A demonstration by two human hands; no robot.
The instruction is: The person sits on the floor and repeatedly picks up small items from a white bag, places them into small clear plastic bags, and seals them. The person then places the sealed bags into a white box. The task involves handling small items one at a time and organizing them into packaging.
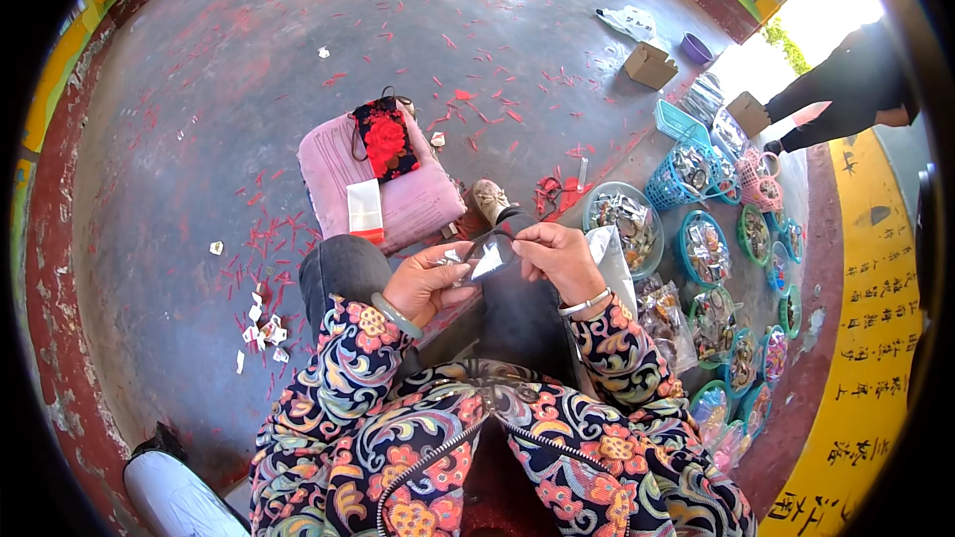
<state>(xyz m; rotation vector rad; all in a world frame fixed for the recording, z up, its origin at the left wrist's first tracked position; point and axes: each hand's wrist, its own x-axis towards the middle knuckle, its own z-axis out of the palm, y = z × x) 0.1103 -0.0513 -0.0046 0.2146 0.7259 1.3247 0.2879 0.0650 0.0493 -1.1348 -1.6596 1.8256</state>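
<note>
Head view, and here the left hand (420, 283) and right hand (560, 259) pinch a small clear bag (488, 263) from opposite sides, likely to keep it steady.

A red-flowered cloth (386, 139) lies on the pink cushion (426, 201); a purple bowl (697, 49) sits well right of the cushion.

"What lies on the pink cushion (408, 204)?"
"A black pouch (386, 139) with red flowers."
"And the hands?"
"Nearer than the cushion, left hand (426, 284) and right hand (562, 261) both pinch a small shiny packet (489, 261)."
"Right of the cushion?"
"A blue basket (664, 186), filled with packets."
</note>
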